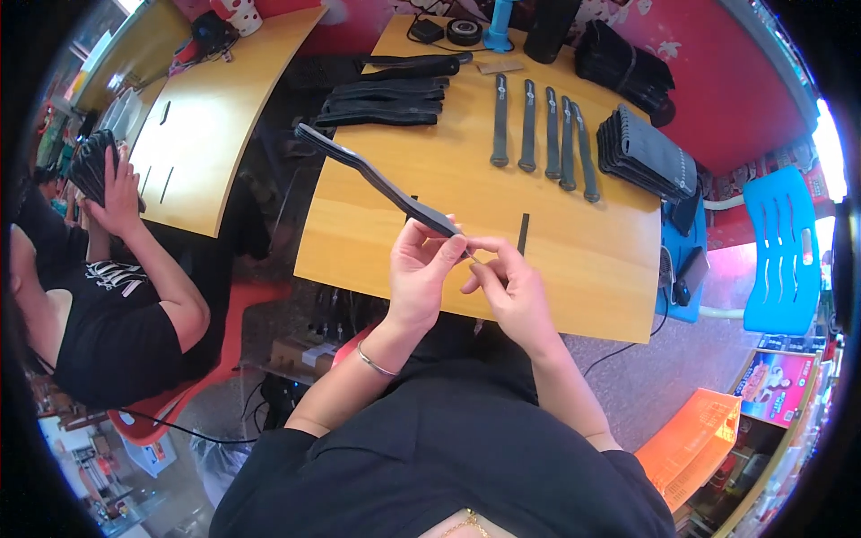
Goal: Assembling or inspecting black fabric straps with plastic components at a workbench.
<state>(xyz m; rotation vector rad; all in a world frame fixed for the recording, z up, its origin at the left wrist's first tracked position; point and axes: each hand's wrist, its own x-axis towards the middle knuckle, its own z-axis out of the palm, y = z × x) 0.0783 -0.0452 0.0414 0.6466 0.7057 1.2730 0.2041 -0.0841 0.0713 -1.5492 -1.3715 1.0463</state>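
Observation:
My left hand [418,280] grips the near end of a long black strap [375,182], thumb on top and fingers beneath. The strap slants up and away to the far left, above the table. Close beside it, my right hand [515,294] is closed in a pinch at the strap's near end. Something thin and small shows between those fingertips, too small to name. Beyond my right hand, a short dark strip [524,235] lies at the table's middle. Several grey-black straps [528,125] with rounded ends lie side by side farther back.
On the wooden table [359,251] sit stacked black straps [381,100] at far left and a pile of dark flat pieces [641,152] at right. A tape roll [464,32] is at the back. Left, a co-worker [134,296] handles black pieces by another table [211,117].

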